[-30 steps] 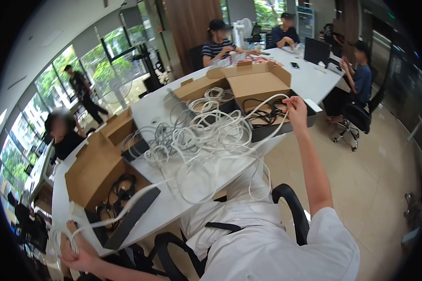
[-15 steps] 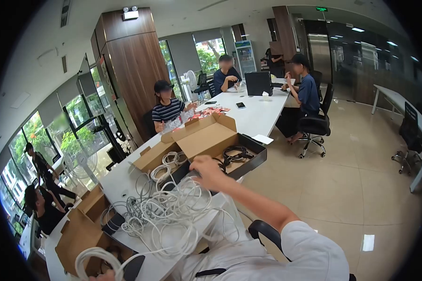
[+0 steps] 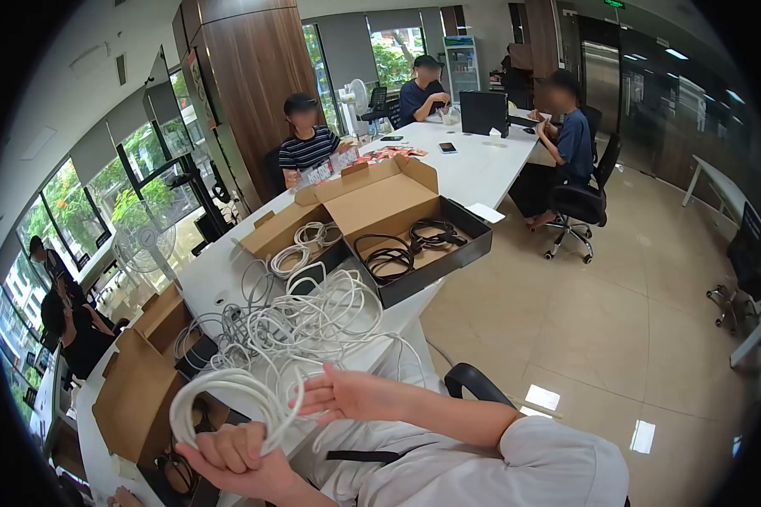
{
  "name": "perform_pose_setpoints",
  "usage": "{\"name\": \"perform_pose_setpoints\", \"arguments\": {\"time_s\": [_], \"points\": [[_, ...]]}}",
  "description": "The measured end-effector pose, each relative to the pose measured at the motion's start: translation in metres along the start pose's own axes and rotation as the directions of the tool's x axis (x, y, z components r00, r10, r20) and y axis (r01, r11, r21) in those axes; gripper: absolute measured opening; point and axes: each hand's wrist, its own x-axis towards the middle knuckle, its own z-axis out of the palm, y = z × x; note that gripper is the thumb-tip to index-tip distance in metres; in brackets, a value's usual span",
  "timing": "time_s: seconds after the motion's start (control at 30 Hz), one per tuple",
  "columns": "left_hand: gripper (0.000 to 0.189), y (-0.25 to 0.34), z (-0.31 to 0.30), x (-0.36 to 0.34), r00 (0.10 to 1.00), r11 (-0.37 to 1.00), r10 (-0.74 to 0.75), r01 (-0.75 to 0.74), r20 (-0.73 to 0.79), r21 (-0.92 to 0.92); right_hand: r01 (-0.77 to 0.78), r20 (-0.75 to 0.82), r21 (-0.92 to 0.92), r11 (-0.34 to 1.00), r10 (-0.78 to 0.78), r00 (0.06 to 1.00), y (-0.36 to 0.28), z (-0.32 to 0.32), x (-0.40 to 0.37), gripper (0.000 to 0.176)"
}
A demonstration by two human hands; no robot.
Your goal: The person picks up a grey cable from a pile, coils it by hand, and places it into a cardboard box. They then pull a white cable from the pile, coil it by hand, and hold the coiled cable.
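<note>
My left hand (image 3: 232,460) is closed round the lower part of a coiled white cable (image 3: 196,397), held up near the table's front edge. Just right of the coil, my right hand (image 3: 338,395) is open, palm turned up and fingers stretched toward the loops. Its fingertips overlap a strand of the coil in this view. Behind both hands lies a tangled heap of white and grey cables (image 3: 321,308) on the white table. One white strand hangs down past the table edge near my lap.
An open box with black cables (image 3: 423,245) stands behind the heap, beside another holding white cable (image 3: 300,253). At left is an open cardboard box (image 3: 135,406). Several people sit round the table (image 3: 482,156). A chair armrest (image 3: 473,380) is at my right.
My right hand has moved from the black-cable box down and left to the coil. My left hand has raised the coil and brought it further into view. The camera has shifted slightly.
</note>
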Motion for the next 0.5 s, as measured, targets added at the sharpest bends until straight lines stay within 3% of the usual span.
{"name": "perform_pose_setpoints", "arguments": {"time_s": [0.03, 0.07, 0.17, 0.27, 0.4, 0.5], "points": [[0.048, 0.000, -0.003, -0.003, 0.997, 0.996, -0.073, 0.073, 0.003, -0.051, -0.037, -0.002, 0.231, 0.972, 0.039, 0.999, -0.005, -0.003, 0.005, 0.060], [0.050, 0.002, -0.011, -0.006, 0.990, 0.984, -0.124, 0.114, -0.069, -0.135, -0.028, -0.040, 0.320, 0.947, 0.043, 0.998, -0.011, -0.004, 0.005, 0.056], [0.050, -0.001, -0.025, -0.012, 0.946, 0.928, -0.286, 0.232, -0.156, -0.291, 0.056, -0.242, 0.375, 0.925, 0.039, 0.969, -0.022, 0.007, 0.005, 0.052], [0.049, -0.013, -0.034, -0.021, 0.867, 0.831, -0.471, 0.376, -0.162, -0.409, 0.045, -0.024, 0.362, 0.931, -0.040, 0.999, -0.017, -0.025, 0.007, 0.042], [0.048, -0.038, -0.054, -0.038, 0.683, 0.699, -0.700, 0.597, -0.209, -0.393, 0.084, -0.253, -0.184, 0.979, -0.130, 0.959, -0.030, 0.015, -0.014, 0.038], [0.047, -0.047, -0.066, -0.042, 0.676, 0.672, -0.725, 0.649, -0.134, -0.357, 0.072, -0.234, -0.670, 0.739, -0.303, 0.924, -0.037, 0.016, -0.026, 0.032]]}}
